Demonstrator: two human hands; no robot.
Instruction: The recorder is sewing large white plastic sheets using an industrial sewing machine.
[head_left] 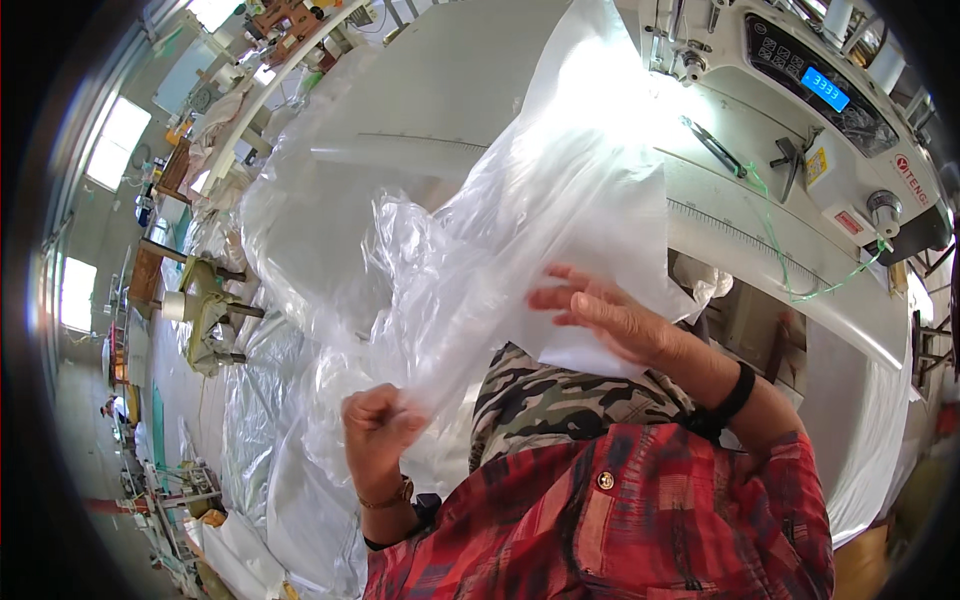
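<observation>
A large translucent white plastic sheet (570, 190) runs from under the lit head of a sewing machine (690, 62) down to my lap, creased and bunched along its left side. My left hand (378, 432) is closed, its curled fingers gripping the sheet's lower left edge. Above the sheet's lower right part, my right hand (618, 318) has its fingers spread, slightly blurred, with nothing held in them. Whether its fingertips touch the plastic, I cannot tell.
Thread snips (712, 147) lie on the machine bed, near a dark metal piece (788, 165) and loose green thread (775, 245). A printed ruler scale (740, 227) follows the table edge. More crumpled plastic (270, 400) heaps at left, beside a wooden stool with upturned legs (205, 310).
</observation>
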